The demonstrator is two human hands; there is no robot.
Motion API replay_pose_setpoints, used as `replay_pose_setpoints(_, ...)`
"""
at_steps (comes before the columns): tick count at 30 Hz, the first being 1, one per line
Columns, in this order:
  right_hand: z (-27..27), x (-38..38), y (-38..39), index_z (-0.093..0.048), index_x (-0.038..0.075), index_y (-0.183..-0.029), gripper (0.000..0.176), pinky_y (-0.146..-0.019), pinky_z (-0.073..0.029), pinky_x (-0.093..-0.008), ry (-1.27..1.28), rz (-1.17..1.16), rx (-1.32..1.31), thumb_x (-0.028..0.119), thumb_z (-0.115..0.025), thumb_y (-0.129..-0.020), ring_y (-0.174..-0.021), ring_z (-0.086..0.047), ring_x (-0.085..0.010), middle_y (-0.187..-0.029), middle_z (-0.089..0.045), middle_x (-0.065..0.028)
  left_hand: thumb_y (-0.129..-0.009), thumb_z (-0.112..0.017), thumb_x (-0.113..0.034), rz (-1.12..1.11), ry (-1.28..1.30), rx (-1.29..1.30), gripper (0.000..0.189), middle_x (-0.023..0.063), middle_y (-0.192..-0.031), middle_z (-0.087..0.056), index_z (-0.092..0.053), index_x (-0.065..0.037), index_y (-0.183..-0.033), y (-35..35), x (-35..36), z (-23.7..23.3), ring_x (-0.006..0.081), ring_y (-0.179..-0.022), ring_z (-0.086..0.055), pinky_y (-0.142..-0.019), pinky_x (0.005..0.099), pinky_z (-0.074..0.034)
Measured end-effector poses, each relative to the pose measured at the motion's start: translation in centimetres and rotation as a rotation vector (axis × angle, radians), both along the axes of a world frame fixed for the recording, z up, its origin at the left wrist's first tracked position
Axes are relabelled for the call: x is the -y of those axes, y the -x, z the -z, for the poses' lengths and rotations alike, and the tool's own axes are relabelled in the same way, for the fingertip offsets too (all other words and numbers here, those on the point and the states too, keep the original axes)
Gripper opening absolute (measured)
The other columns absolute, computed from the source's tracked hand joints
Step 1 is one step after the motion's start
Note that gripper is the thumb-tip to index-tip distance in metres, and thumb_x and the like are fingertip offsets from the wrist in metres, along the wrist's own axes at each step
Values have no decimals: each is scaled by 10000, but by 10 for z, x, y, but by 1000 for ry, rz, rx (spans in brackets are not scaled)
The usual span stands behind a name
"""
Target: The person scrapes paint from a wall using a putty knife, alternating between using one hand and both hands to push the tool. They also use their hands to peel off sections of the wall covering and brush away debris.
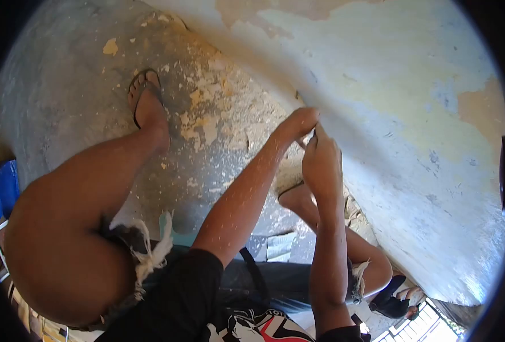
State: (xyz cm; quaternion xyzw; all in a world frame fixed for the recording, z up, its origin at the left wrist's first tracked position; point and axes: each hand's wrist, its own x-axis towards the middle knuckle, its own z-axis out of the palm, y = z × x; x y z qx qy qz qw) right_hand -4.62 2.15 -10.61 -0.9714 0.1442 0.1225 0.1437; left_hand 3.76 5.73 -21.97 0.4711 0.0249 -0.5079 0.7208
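1. Forearms (242,196) bare and dusted with pale flecks reach forward from black short sleeves, converging near the foot of the wall.
2. Left hand (301,122) curls inward, its wrist bent; how far its fingers close, and on what, is hidden.
3. Right hand (322,162) comes in beside it, back of the hand uppermost, index finger extended toward the left hand, the other fingers mostly out of sight. A small dark sliver shows between the hands, too obscured to identify; I cannot tell which hand grips it.
4. Pale blue-white painted wall (395,131), with tan worn patches, slants along the right, just beside both hands.
5. Grey concrete floor (64,119) carries cream-coloured flakes (207,122), thickest near the wall base.
6. Crumpled blue item (3,187) sits at the far left; whether it is a container is unclear.
7. Black-strapped sandal (138,117) is on one foot.
8. Another person (392,299) in dark clothing appears at the lower right.
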Motion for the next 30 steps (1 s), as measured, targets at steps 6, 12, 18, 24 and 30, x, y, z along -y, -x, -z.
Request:
replay_pose_setpoints(6, -35, -5, 8, -565, -83, -1227, 345, -837, -447, -525, -48, 63, 93, 58, -416, -949, -947, -587, -496, -981, -622, -335, -825, -494, -183, -135, -162, 662, 298, 241, -948, -672, -647, 43, -945, 18, 22, 0, 295, -807, -705, -527, 461, -584)
replay_pose_setpoints(12, -41, -2, 14, -534, -87, -1290, 372, -858, -468, -467, -22, -71, 90, 80, -405, -983, -1014, -627, -426, -1057, -648, -297, -838, -477, -196, -60, -343, 780, 334, 341, -1063, -628, -651, 56, -972, 15, 13, -11, 481, -811, -661, -776, 511, -559)
replay_pose_setpoints(18, -16, -13, 2, -521, -87, -1308, 378, -863, -447, -485, 54, 1, 7, 96, -421, -993, -969, -613, -393, -1013, -634, -265, -859, -467, -201, -154, -161, 137, 328, 350, -934, -631, -650, 70, -881, 1, -5, -12, 476, -792, -655, -787, 508, -545)
replay_pose_setpoints(24, -44, -24, 11, -468, -97, -1348, 417, -835, -457, -485, -21, 106, -5, 73, -451, -967, -948, -601, -401, -1015, -606, -274, -858, -514, -221, -154, -242, 705, 285, 317, -893, -639, -646, 31, -875, 12, 0, -19, 402, -758, -675, -559, 440, -554)
replay_pose_setpoints(30, -55, -15, 14, -446, -106, -1369, 448, -828, -476, -473, -59, -78, 50, 50, -447, -949, -906, -598, -419, -992, -586, -292, -867, -456, -183, -132, -272, 690, 316, 343, -968, -641, -661, 58, -865, 14, 1, -31, 462, -820, -659, -751, 493, -540)
